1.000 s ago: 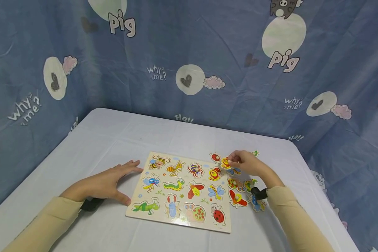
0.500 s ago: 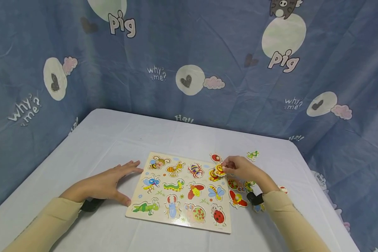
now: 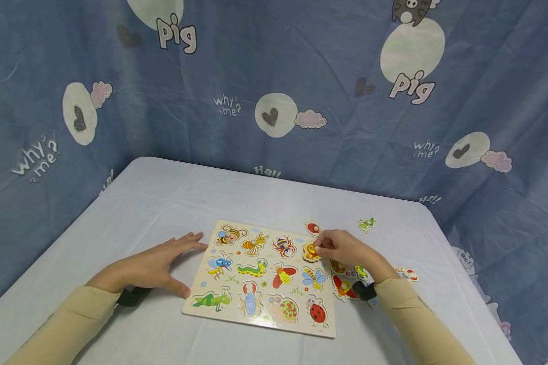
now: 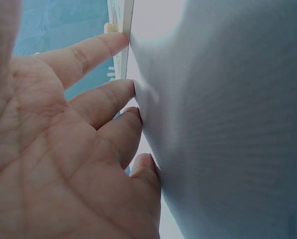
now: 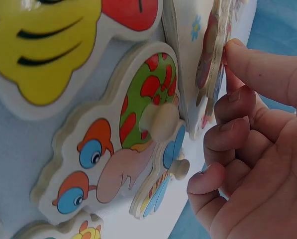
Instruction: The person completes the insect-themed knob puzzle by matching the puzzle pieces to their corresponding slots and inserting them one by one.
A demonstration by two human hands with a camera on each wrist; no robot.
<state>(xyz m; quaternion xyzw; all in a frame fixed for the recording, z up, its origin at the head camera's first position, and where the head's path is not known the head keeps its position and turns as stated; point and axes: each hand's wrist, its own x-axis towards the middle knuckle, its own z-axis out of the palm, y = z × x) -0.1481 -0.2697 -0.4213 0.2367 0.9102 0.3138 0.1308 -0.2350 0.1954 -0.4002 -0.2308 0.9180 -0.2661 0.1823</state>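
Observation:
My right hand (image 3: 347,249) pinches a yellow-and-red butterfly puzzle piece (image 3: 309,252) by its knob, right over the matching butterfly picture at the board's right back corner. Edge-on in the right wrist view, that piece (image 5: 214,59) lies close against the board. The wooden puzzle board (image 3: 297,327) carries insect pictures in rows; bee (image 3: 228,235), ant (image 3: 254,245) and spider (image 3: 283,246) pieces fill slots along its back row. My left hand (image 3: 152,263) is spread at the board's left edge, thumb at the front corner, fingertips near the back.
Right of the board lie loose knobbed pieces: a ladybug (image 3: 313,228), a green grasshopper (image 3: 367,224), a red-winged insect (image 3: 344,287), a snail (image 5: 148,124) and several more, some overlapping. A white cloth (image 3: 178,187) covers the table; a blue patterned curtain (image 3: 347,152) hangs behind.
My right hand has brought the butterfly piece left and toward me, from above the loose pieces onto its picture on the board. The left hand has stayed in place.

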